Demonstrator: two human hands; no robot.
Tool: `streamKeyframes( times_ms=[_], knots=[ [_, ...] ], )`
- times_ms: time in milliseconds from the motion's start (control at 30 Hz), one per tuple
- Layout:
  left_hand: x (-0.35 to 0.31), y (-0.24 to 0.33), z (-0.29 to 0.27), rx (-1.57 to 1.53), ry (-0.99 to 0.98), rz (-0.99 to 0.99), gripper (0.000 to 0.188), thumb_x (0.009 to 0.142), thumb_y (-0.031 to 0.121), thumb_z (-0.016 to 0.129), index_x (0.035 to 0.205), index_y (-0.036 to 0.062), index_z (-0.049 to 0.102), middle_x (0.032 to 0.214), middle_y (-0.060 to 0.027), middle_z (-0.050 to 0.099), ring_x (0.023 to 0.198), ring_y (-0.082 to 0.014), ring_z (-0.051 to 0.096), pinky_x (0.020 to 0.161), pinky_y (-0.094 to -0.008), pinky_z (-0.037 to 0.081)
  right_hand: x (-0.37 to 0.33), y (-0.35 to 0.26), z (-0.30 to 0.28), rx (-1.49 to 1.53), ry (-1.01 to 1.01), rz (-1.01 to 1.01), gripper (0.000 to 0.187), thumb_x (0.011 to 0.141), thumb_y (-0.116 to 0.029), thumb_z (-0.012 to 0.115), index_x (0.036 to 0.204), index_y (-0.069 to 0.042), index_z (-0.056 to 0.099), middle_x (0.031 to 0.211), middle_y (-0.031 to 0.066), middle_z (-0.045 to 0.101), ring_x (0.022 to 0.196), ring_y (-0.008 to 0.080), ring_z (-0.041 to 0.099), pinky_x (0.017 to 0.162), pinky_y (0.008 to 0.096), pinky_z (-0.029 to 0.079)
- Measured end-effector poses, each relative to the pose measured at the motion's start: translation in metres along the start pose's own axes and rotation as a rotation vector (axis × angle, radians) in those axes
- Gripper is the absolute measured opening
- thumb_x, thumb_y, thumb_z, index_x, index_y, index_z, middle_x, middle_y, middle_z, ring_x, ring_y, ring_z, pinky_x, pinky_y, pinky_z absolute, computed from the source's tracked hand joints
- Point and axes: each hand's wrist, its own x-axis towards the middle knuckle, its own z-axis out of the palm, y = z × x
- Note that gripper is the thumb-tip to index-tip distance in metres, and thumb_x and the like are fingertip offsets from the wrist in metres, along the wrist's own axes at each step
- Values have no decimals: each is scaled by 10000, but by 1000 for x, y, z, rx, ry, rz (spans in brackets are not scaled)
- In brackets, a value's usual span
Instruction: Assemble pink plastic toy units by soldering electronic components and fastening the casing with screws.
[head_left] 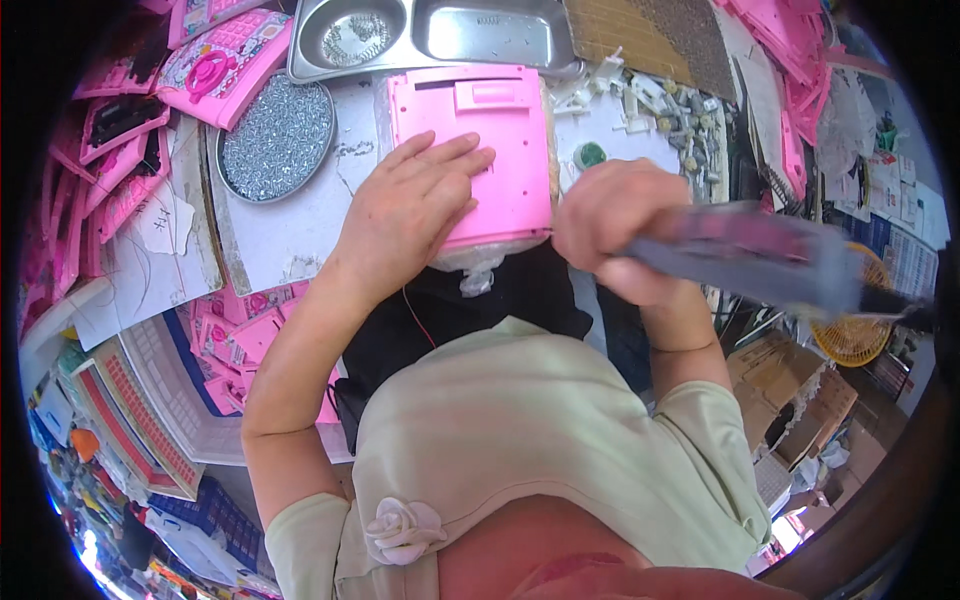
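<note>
A pink plastic toy casing (pixel 512 165) lies back side up on a plastic-wrapped pad in front of me, with small screw holes and a raised compartment at its far end. My left hand (pixel 412 205) rests flat on its left part, fingers spread. My right hand (pixel 615 220) is wrapped round a grey powered screwdriver (pixel 745 250), which is partly blurred and lies almost level. The thin bit (pixel 546 232) is at the casing's near right corner; I cannot tell whether a screw sits under it.
A round dish of screws (pixel 277 135) stands left of the casing, a steel compartment tray (pixel 490 45) behind it. Small motors (pixel 695 120) and white parts lie at right, by a green-topped small pot (pixel 589 155). Pink casings (pixel 215 65) pile up left; a crate (pixel 190 400) sits below.
</note>
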Motion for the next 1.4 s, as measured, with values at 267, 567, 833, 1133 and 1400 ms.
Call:
streamKeyframes(
  times_ms=[267,567,833,1133,1400],
  knots=[
    [-1,-2,1,-35,-4,-16,152,870,74,708,919,50,566,1282,-89,688,1263,-282,609,1090,-478,439,17,24,4,-241,-13,-69,207,855,-72,688,838,-59,483,547,45,500,408,195,459,414,304,409],
    [0,-3,-1,-55,-33,-26,159,865,67,705,898,61,550,1313,-95,669,1268,-283,605,1080,-480,443,47,13,-29,19,-6,7,215,824,-61,709,815,-55,495,628,77,532,536,188,531,510,339,459],
    [2,-4,-2,-74,-37,-28,139,851,85,677,886,59,545,1293,-104,672,1276,-283,597,1074,-488,448,52,19,-24,-226,10,8,233,868,-106,678,803,-73,457,536,45,479,433,172,450,437,315,415],
    [1,-4,-6,-62,-74,-46,187,851,73,718,883,72,534,1282,-98,682,1271,-283,607,1064,-495,459,67,29,-41,-69,-135,-60,227,857,-111,694,805,-67,478,530,37,500,418,201,487,409,318,408],
    [0,-3,-4,-68,-82,-54,206,847,70,723,887,75,520,1293,-93,680,1276,-280,604,1069,-495,457,92,49,-76,-12,5,15,214,903,-101,633,878,-75,422,581,54,471,487,137,417,467,316,394]
  ],
)
